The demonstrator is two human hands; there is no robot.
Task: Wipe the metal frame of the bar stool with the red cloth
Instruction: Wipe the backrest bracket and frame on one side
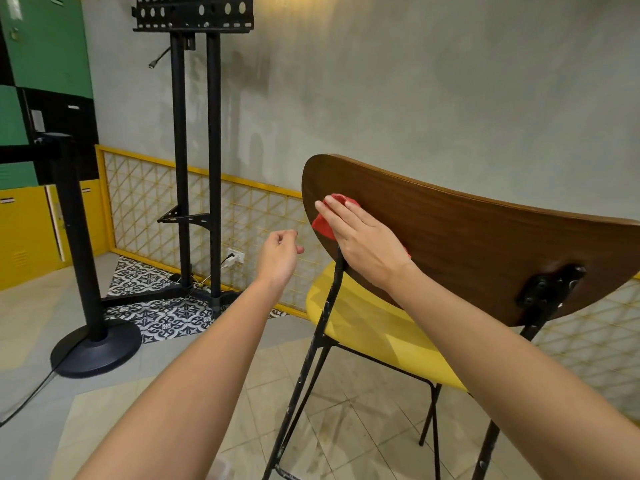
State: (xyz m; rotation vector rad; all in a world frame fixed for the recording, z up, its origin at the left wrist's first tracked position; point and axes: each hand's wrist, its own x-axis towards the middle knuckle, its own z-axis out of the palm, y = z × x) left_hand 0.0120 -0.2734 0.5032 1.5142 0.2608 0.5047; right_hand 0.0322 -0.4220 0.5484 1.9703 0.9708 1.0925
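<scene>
- Head view: right hand (360, 237), fingers straight, presses cloth (323, 226) flat against backrest (467, 237), at its left end.
- Left hand (278, 254) hangs loosely curled, holding nothing, beside it.
- Black frame (311, 358) runs down from just below cloth.

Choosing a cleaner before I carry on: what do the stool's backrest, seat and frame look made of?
Backrest: wood, probably veneered ply, satin brown; fine grain lines run along its curve. Seat: smooth yellow with a soft sheen, likely vinyl or plastic; the picture cannot settle which. Frame: thin metal rod painted black, the paint chipped into pale specks.
</scene>
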